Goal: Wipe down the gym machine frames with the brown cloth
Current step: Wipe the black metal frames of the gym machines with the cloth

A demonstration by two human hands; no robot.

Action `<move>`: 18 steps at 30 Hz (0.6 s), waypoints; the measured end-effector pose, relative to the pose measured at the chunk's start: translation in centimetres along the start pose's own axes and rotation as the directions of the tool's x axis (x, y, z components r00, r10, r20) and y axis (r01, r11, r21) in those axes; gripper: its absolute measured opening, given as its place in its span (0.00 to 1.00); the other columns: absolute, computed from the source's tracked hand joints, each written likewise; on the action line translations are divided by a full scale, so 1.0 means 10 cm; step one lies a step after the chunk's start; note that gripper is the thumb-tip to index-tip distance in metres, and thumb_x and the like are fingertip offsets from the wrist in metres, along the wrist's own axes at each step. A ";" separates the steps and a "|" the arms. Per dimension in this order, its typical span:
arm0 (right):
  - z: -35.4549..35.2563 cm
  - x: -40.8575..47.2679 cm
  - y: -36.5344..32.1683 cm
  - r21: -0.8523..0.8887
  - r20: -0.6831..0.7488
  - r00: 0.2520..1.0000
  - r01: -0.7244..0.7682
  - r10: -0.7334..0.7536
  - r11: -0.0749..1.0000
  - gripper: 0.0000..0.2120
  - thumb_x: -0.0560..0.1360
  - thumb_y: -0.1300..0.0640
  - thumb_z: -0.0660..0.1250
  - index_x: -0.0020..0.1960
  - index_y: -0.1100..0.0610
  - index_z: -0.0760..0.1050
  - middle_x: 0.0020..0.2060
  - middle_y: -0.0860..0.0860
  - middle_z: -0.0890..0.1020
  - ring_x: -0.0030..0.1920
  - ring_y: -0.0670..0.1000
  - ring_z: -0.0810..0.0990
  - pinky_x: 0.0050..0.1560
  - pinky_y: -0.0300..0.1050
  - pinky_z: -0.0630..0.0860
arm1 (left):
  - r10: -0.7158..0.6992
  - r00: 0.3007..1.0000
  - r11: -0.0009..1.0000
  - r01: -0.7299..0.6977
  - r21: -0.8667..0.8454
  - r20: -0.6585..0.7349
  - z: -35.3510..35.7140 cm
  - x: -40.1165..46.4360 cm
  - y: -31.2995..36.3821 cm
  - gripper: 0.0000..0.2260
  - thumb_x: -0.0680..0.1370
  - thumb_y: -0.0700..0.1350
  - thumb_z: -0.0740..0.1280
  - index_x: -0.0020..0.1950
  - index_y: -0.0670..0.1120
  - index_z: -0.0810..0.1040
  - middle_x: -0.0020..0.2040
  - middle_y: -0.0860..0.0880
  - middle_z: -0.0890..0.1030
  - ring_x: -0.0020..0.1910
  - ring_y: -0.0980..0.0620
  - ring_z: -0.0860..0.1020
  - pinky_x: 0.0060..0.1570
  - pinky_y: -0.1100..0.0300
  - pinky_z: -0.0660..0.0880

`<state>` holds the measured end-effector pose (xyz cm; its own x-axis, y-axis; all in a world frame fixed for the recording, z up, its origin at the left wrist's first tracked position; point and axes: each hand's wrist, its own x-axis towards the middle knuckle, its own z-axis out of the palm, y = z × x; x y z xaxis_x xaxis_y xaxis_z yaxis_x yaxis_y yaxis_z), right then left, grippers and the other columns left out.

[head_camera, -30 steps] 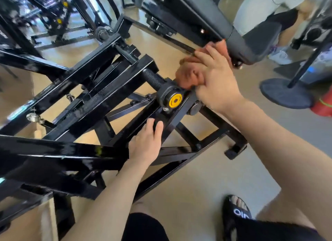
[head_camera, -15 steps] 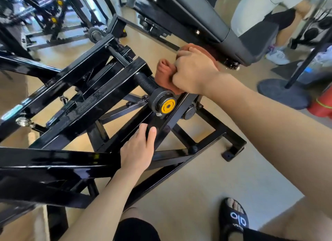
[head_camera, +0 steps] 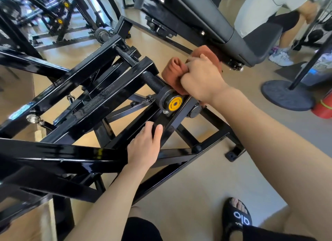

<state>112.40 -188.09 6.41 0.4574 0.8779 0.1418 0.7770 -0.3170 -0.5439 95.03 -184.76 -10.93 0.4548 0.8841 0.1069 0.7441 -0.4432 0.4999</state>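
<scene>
We see the right hand (head_camera: 202, 78) fisted round the brown cloth (head_camera: 175, 73), grip clamped on it, knuckles toward us, cloth bunched and bulging out left of the fist and behind it. The cloth presses on the black frame (head_camera: 100, 98) just beside the threaded rod (head_camera: 151, 81) and above the collar with the yellow cap (head_camera: 174, 103). Right wrist is straight, forearm running down to the lower right corner.

Left hand (head_camera: 143, 148) rests on a slanted frame bar below the yellow cap; we see the thumb (head_camera: 157, 132) laid along the bar's top face, fingers going over the far edge, grip closed on the bar. Left forearm comes up from the bottom centre.

Edges: the cloth sits tight between the rod end and the padded seat (head_camera: 239, 41) behind it, little room there. Crossbars crowd the space under the left hand. Open tan floor (head_camera: 197, 186) lies right of the frame's foot (head_camera: 233, 153) and below it. Further right, a round black stand base (head_camera: 285, 95) and a red object (head_camera: 323, 105) at the edge, well apart from the hands.

Our sandalled foot (head_camera: 237, 217) is on the floor at the bottom. Another person's legs and a white shoe (head_camera: 281, 58) stand past the seat. More black machines (head_camera: 59, 21) line the upper left.
</scene>
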 end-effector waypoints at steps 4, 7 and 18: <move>0.26 -0.42 -0.04 0.225 -0.052 0.986 0.165 -0.157 0.960 0.11 0.65 0.62 0.57 0.42 0.59 0.77 0.39 0.49 0.79 0.38 0.50 0.75 0.36 0.40 0.67 | 0.003 1.000 0.998 -0.002 0.062 -0.015 0.01 -0.01 0.01 0.25 0.84 0.63 0.45 0.72 0.51 0.65 0.60 0.52 0.80 0.55 0.51 0.80 0.47 0.58 0.73; 0.40 -0.52 -0.03 0.116 -0.203 0.904 0.405 -0.377 0.907 0.23 0.63 0.62 0.58 0.52 0.58 0.85 0.56 0.47 0.83 0.58 0.50 0.77 0.62 0.42 0.72 | 0.018 1.000 0.999 -0.017 0.038 -0.018 0.02 -0.01 0.03 0.24 0.84 0.62 0.45 0.71 0.49 0.66 0.59 0.50 0.81 0.55 0.49 0.81 0.50 0.53 0.78; 1.31 -0.76 0.15 -0.432 0.201 0.799 0.591 -0.566 0.681 0.20 0.74 0.60 0.70 0.65 0.66 0.80 0.68 0.64 0.78 0.73 0.64 0.70 0.78 0.61 0.59 | 0.055 0.997 0.932 -0.070 0.356 0.052 -0.14 -0.18 -0.36 0.15 0.82 0.55 0.58 0.65 0.50 0.74 0.64 0.50 0.80 0.66 0.50 0.75 0.73 0.51 0.66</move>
<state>104.40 -190.47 -6.31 -0.1617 0.9534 0.2548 0.9864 0.1483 0.0710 90.85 -184.56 -11.69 0.5196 0.8497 0.0890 0.8360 -0.5272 0.1521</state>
